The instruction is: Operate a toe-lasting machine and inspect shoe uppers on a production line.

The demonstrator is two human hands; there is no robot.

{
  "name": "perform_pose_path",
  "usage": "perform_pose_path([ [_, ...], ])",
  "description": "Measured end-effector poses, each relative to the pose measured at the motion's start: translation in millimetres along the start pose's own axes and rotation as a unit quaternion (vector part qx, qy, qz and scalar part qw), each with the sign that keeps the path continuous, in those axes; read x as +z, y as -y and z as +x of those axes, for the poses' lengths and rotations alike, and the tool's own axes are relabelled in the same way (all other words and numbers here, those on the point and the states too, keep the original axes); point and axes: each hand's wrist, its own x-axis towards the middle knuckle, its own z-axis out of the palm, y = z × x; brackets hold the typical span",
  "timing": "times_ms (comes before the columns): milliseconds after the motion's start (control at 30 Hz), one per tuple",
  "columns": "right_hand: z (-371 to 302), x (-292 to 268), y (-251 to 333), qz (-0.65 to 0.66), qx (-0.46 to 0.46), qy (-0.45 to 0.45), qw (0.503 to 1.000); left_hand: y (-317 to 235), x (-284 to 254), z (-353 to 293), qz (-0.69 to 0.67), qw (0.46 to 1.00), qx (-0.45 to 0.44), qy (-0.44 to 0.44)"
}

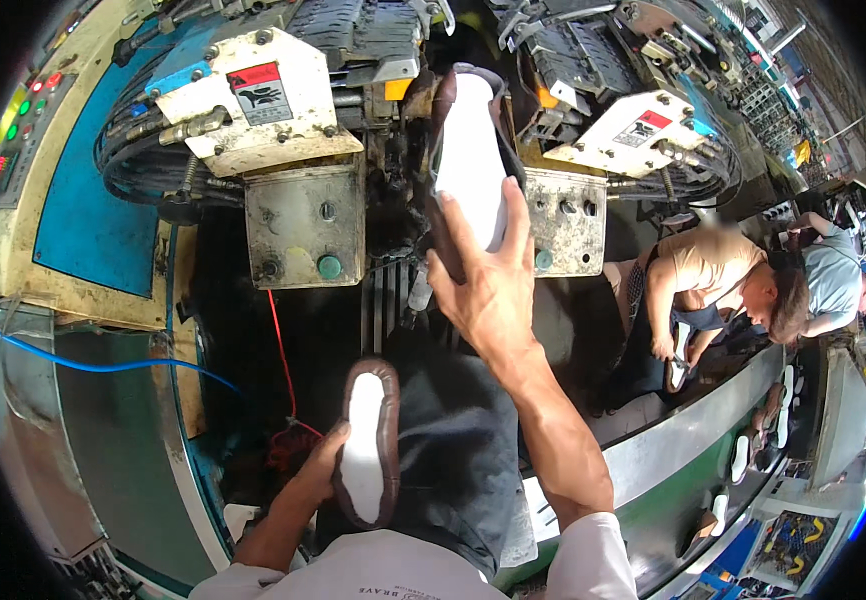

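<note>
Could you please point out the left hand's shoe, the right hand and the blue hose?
Shoe (365,455): head view, its white middle.
Right hand (490,288): head view, its back.
Blue hose (103,367): head view, mid-length.

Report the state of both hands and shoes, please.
Right hand on far shoe; left hand gripping near shoe. Both white side up. Cream machine plates flank the far shoe.

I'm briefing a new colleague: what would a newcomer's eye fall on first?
Probably the white-bottomed brown shoe at top centre, between two cream machine plates, with the right hand on it. Then a similar shoe in the left hand, lower centre, and the blue panel at left.
</note>
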Motion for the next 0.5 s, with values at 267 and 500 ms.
perform_pose_path([
  [267, -84, 37, -48, 0.172, 0.093, -0.052, 0.979, -15, 39, 3, 0.032, 0.999, 0.011, 0.011],
  [500, -79, 183, -102, 0.231, 0.066, 0.036, 0.97, -16, 43, 6, 0.081, 0.993, -0.046, -0.071],
])
